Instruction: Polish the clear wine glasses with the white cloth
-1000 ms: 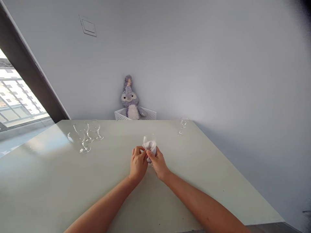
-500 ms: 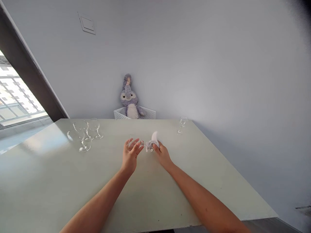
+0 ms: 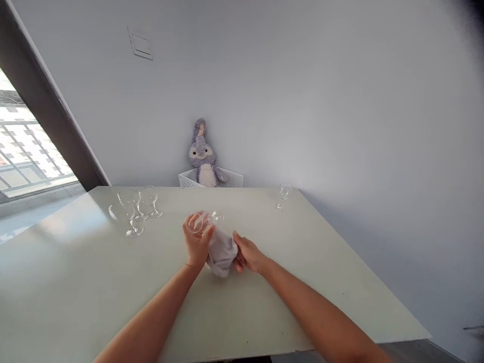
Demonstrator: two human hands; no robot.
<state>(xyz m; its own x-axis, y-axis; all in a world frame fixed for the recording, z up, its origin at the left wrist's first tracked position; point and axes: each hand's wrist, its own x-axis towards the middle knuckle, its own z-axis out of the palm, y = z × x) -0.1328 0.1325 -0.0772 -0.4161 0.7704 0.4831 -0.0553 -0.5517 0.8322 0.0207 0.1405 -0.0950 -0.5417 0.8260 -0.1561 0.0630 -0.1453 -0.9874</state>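
Note:
My left hand [image 3: 195, 244] is closed round the bowl of a clear stemmed wine glass [image 3: 216, 217]. The glass lies on its side in the grip, its rim to the left and its stem and foot to the right. A pale grey cloth [image 3: 222, 252] hangs between my hands just below the glass, slightly blurred. My right hand [image 3: 247, 254] grips the cloth's right edge, while its upper left corner meets my left thumb. Whether that thumb pinches the cloth I cannot tell.
Several clear wine glasses [image 3: 134, 231] stand upright on the left of the pale table [image 3: 302, 297]. One more wine glass [image 3: 280, 205] is at the far right. Beyond the back edge, a purple plush toy [image 3: 202, 154] sits in a white perforated basket [image 3: 236, 180] against the wall.
The cloth was bunched in my right hand near the glass's foot; now it hangs spread out lower. My right hand has lowered slightly, and the glass's foot has swung away from me.

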